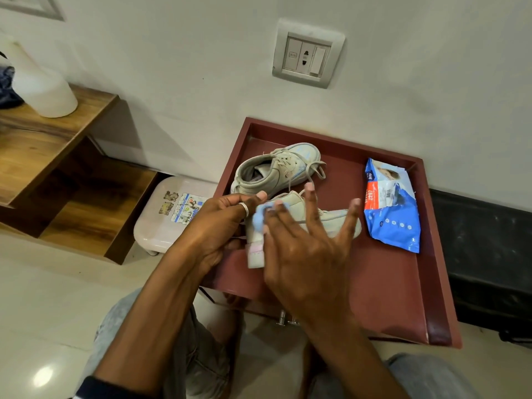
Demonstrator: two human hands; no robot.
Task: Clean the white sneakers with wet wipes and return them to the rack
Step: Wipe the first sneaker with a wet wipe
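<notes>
Left hand (218, 226) curled, right fingers (309, 201) splayed

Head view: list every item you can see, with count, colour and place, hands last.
wall socket: 1, white, on the wall
tray: 1, dark red, below the wall socket
far sneaker: 1, white, tray back
near sneaker: 1, white, tray front
wet wipe: 1, light blue, on the near sneaker's heel end
wipes pack: 1, blue and white, tray right side
stool: 1, white, floor left of the tray
shelf unit: 1, brown wood, far left
bottle: 1, white, on the shelf unit
left hand: grips the near sneaker's heel end
right hand: fingers spread, presses the wet wipe on the near sneaker
</notes>
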